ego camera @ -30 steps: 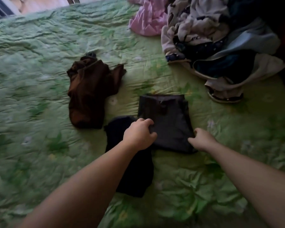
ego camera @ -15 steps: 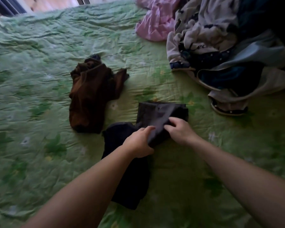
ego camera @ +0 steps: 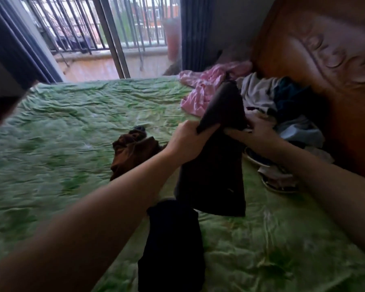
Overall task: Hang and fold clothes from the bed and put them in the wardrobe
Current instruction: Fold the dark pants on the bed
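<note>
Head view. A dark grey garment (ego camera: 214, 169) is held in the air above the green bedspread (ego camera: 72, 127), clear of it, between the two hands. Its long axis runs roughly vertical: the lower part hangs straight down as a broad panel, its bottom hem level and just above the bedspread, while the upper part folds over the hands and points up and away toward the clothes pile (ego camera: 282, 106).

The left hand (ego camera: 188, 142) grips the garment's upper left edge; its fingers are curled tightly round a bunch of cloth, knuckles up. The right hand (ego camera: 255, 133) holds the upper right edge, the thumb lying along the cloth and the fingers wrapped behind it; how far those fingers close cannot be told, as the fabric hides them.

Relative to the held garment: a black folded garment (ego camera: 173, 245) lies flat on the bedspread directly below and nearer the viewer, its long axis running toward the viewer, partly behind the left forearm. A brown garment (ego camera: 133, 152) lies crumpled to the left, on the bedspread. A pink garment (ego camera: 207, 87) lies behind and slightly left. The clothes pile of white, blue and dark items sits to the right, against the carved wooden headboard (ego camera: 325, 60). A barred window (ego camera: 114, 28) stands beyond the far edge of the bed.
</note>
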Available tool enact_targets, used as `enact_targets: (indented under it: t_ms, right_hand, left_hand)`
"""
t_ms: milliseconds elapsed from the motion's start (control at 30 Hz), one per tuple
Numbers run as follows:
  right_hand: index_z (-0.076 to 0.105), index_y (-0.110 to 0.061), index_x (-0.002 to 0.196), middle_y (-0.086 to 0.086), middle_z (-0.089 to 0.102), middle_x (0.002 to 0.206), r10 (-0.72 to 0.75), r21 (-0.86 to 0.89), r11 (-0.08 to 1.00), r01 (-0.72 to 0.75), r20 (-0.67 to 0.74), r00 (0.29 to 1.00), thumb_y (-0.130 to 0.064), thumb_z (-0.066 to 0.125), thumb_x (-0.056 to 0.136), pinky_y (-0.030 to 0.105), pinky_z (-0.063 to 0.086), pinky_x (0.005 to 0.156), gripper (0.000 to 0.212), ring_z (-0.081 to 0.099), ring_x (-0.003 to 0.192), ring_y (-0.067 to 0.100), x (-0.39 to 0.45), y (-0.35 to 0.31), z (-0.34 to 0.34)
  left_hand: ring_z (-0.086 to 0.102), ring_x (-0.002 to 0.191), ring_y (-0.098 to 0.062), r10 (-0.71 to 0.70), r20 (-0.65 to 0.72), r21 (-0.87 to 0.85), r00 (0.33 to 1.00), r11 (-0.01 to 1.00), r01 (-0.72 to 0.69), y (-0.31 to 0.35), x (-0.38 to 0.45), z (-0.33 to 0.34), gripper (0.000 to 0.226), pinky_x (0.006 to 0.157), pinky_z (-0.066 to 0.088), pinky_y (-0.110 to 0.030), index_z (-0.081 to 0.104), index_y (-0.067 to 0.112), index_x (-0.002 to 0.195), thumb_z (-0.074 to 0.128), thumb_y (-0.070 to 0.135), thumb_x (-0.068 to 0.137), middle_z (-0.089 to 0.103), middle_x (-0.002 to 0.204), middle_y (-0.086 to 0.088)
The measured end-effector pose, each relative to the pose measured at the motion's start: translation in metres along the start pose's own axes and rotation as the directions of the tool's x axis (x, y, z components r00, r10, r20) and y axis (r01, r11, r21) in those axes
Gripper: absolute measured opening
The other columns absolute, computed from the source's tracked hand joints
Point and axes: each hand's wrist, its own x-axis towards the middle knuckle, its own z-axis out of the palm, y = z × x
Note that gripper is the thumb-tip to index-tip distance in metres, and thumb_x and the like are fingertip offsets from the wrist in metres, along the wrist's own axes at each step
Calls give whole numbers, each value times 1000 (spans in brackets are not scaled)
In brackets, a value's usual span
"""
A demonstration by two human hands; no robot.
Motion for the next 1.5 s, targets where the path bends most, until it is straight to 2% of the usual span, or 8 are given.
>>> enact_targets:
  t_ms: [200,333,667,767,867,1167,1367,1500]
  right_hand:
    - [59,-12,69,7,61,69,-252,-481,838,258,80,964,-42,58,91,39,44,63,37,60,67,26,-4,-42,-1]
    - [69,-4,68,22,65,65,-181,-335,920,205,101,978,-55,62,83,37,43,51,53,56,53,26,2,-93,14]
    - [66,-23,63,-17,58,46,-113,-34,993,112,-51,992,-39,56,94,10,37,43,36,50,42,-4,-16,-176,99]
    - [68,-22,101,-6,73,89,-20,253,967,-27,183,983,-43,65,86,17,54,72,27,69,78,2,-31,-177,124]
    - [67,-29,92,-3,71,95,106,-69,994,-86,399,911,-31,83,71,39,56,84,26,67,87,13,-48,-148,164]
    - [60,-11,83,-2,59,65,188,225,945,-237,220,957,-19,60,93,10,41,36,12,54,34,-2,-51,-231,169]
    - [61,0,96,6,68,67,104,578,755,-310,361,927,-6,33,100,26,51,72,29,65,62,12,-45,-279,142]
    - [62,-8,87,4,68,64,142,581,713,-393,429,892,-25,50,93,21,54,56,21,66,57,14,-48,-286,130]
  left_hand:
    - [52,66,-30,112,-20,538,993,839,-84,22,-15,-82,57,59,30,-30,45,15,59,37,61,93,53,66,-11]
    - [61,81,-34,164,-95,624,982,779,-70,8,-30,-133,64,63,35,-32,60,10,72,32,64,93,64,88,-22]
    - [46,49,-13,148,-190,346,971,935,-75,-7,-75,-229,56,48,33,-23,48,16,50,49,50,94,45,50,2]
    - [39,41,-2,90,-299,66,950,995,-73,4,-86,-245,52,42,29,-18,52,15,51,53,45,94,44,48,7]
    - [40,40,3,26,-345,-147,938,986,-82,18,-99,-257,52,43,31,-15,52,17,48,57,44,92,45,42,13]
    - [58,83,-13,-157,-184,-105,970,985,140,-27,-141,-281,20,62,46,-14,57,20,112,52,31,97,62,89,4]
    - [64,95,7,40,224,-259,974,966,19,7,-186,-259,55,76,51,-13,41,42,131,68,35,83,59,117,14]
    - [65,90,0,77,-53,-264,996,961,-88,29,-171,-224,62,78,52,-19,51,22,125,78,2,73,65,103,7]
